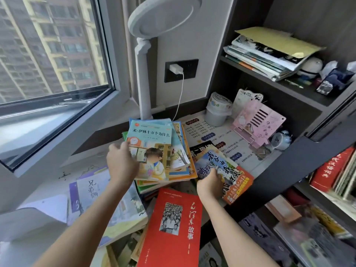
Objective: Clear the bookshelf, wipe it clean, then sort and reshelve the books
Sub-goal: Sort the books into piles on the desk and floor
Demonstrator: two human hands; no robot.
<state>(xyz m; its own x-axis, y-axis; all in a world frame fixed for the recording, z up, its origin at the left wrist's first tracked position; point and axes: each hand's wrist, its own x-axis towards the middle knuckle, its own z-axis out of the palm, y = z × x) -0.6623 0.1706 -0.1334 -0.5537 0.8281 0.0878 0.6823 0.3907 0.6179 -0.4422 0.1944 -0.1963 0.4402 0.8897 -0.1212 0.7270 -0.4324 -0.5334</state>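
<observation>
A stack of colourful children's books (163, 151) lies on the desk below the lamp. My left hand (121, 162) grips the stack's left edge, thumb on the top cover. My right hand (210, 183) holds the lower left corner of a blue and orange book (231, 174) lying to the right of the stack. A red book (173, 228) with a black-and-white photo lies nearest me. A white book with a purple spine (100, 193) lies at the left. The dark bookshelf (269, 170) stands at the right, with a paper pile (269, 53) on its upper shelf.
A white desk lamp (144, 64) stands behind the stack, its cable plugged into a wall socket (181, 71). A small white bin (217, 110), a pink book stand (256, 124) and a small clock (281, 139) sit at the back right. A window (48, 54) is at the left.
</observation>
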